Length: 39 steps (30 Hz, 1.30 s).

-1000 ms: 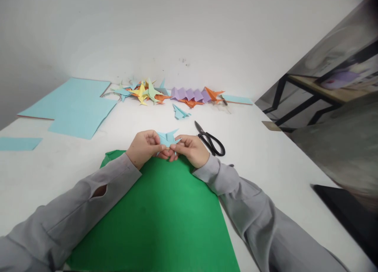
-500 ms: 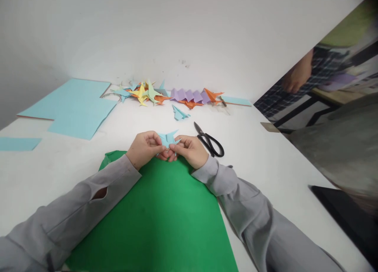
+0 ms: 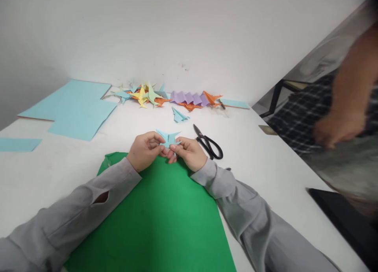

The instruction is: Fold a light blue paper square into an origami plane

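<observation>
A small light-blue piece of folded paper (image 3: 169, 139) with pointed ends is pinched between both hands, above the far end of a green mat (image 3: 153, 217). My left hand (image 3: 145, 150) grips its left side with thumb and fingers. On its right side, my right hand (image 3: 190, 152) holds it the same way; the fingertips behind the paper are partly hidden. Just right of my right hand lie black-handled scissors (image 3: 209, 143), blades pointing away from me. Beyond the hands rests another light-blue folded paper piece (image 3: 179, 115).
Along the wall lie a heap of colourful folded paper figures (image 3: 146, 95) and a purple pleated strip (image 3: 189, 98). Blue paper sheets (image 3: 79, 110) cover the back left, with a blue strip (image 3: 19, 145) nearer. At right, a person (image 3: 345, 118) stands beside the table; a black flat object (image 3: 339, 213) lies nearby.
My left fingers have shifted on the folded paper, showing more of its upper left point. My right hand keeps its hold. The person at right has moved nearer, arm lowered.
</observation>
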Tool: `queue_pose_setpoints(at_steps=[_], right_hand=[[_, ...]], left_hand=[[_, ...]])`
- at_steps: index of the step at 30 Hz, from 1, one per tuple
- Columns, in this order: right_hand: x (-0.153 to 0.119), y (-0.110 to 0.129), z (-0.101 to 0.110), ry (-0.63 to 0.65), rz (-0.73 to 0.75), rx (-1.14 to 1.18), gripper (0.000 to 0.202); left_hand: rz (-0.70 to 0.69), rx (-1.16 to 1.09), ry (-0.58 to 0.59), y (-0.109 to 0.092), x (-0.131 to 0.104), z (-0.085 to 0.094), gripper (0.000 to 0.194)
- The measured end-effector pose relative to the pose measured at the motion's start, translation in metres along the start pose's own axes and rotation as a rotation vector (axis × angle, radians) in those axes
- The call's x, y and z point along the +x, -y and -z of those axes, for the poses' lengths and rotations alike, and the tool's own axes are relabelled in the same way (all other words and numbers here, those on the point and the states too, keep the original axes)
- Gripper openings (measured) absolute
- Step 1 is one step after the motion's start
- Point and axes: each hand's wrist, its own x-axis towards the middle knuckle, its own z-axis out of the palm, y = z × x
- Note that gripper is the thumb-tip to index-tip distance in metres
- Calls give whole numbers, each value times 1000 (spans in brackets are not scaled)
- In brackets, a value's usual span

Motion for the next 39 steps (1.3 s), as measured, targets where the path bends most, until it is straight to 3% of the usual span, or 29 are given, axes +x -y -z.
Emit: queue_pose_setpoints(at_steps=[10,23,29,39], right_hand=[[0,-3,4,51,12,72,33],[-1,-4,1,-56,28,60,29],[-1,-5,2,-96,62,121,30],[-3,-4,-4,-68,128,-38,23]], left_hand=[[66,-36,3,1,2,3,22],[176,-191,34,-1,0,4,24],[187,-201,-25,0,1,4,20],[227,-225,-119,-1,2,1,14]])
